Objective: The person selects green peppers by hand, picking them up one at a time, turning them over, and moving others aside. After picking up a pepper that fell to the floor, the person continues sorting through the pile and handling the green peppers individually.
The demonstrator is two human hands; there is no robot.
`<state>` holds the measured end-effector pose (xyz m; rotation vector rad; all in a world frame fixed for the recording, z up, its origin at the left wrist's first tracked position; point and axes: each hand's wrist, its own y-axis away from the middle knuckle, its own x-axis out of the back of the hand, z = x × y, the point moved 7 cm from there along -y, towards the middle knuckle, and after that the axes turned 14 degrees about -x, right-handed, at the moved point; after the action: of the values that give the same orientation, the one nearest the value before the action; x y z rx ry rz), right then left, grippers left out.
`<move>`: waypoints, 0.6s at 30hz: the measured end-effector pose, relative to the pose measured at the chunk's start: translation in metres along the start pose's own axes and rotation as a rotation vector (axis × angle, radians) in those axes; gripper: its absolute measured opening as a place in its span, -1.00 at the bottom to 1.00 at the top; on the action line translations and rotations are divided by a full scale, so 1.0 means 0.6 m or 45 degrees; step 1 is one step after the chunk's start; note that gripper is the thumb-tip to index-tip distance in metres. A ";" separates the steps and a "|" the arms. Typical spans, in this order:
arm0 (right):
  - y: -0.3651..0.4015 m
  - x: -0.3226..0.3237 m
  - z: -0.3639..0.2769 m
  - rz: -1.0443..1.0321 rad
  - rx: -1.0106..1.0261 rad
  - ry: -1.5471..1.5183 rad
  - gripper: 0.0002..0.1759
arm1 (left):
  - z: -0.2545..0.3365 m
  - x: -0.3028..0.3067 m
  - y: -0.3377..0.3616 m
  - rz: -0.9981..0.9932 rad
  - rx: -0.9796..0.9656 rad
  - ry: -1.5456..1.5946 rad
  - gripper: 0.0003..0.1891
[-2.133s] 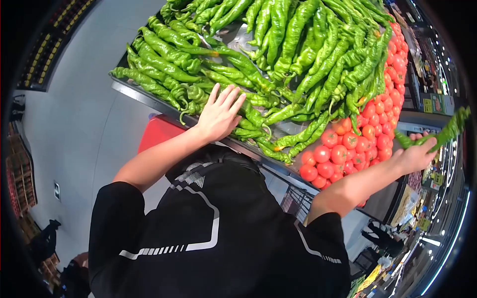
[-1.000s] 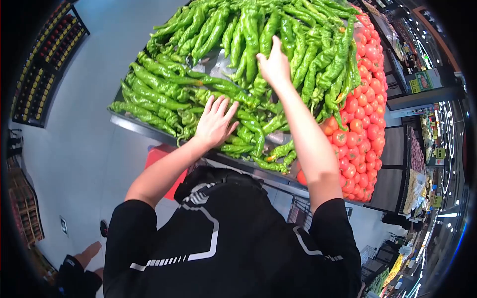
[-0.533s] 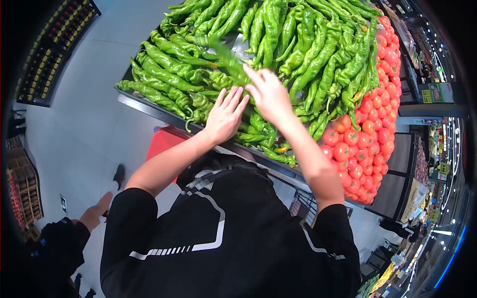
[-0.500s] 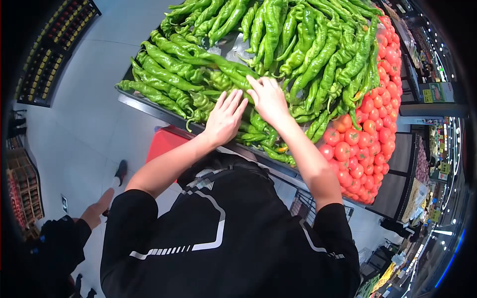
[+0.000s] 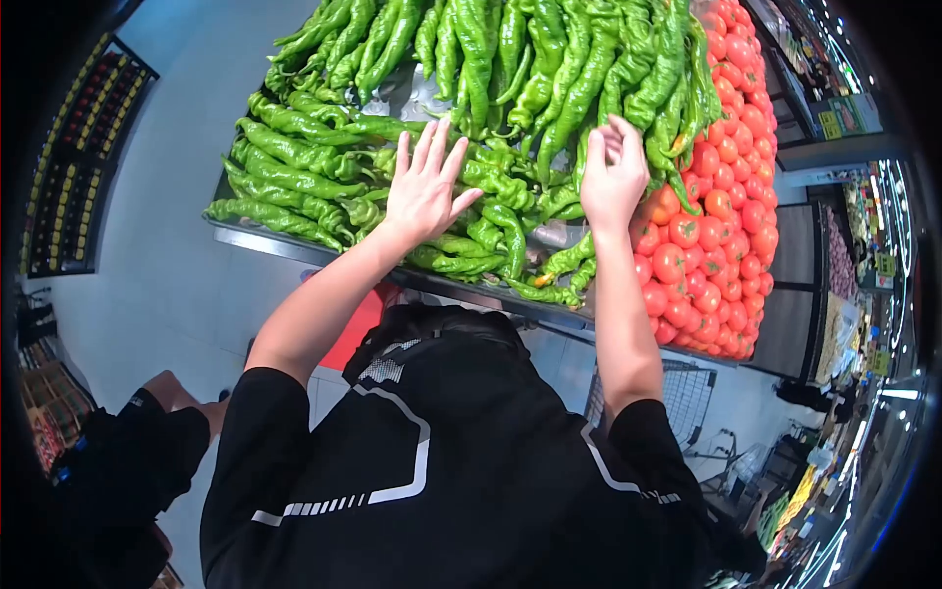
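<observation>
My left hand lies palm down over the long green peppers, its fingers spread and nothing held. To the right, my right hand is above the peppers near the tomatoes. Its fingers are loosely curled with the thumb apart, and I see nothing between them. The wrinkled, shiny peppers lie in rows on a display tray, with a looser bunch between my hands. A bare patch of the tray shows behind my left hand.
A heap of red tomatoes borders the peppers on the right. Below the display's edge are a red surface and a wire shopping cart. Another person is at lower left. A dark shelf rack stands far left.
My hands were close together on the peppers and are now apart. The right hand has moved right towards the tomatoes; the left has moved slightly left and spread its fingers.
</observation>
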<state>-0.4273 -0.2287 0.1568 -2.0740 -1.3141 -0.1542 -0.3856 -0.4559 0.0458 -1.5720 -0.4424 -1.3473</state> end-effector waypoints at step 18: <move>0.205 0.110 0.194 0.046 -0.426 0.403 -0.25 | 0.168 0.101 0.091 0.328 -0.016 0.840 -0.63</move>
<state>-0.3202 -0.1431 0.0374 -2.2291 -1.1124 -0.6978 -0.2695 -0.4149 0.0864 -1.0589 0.1693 -1.5598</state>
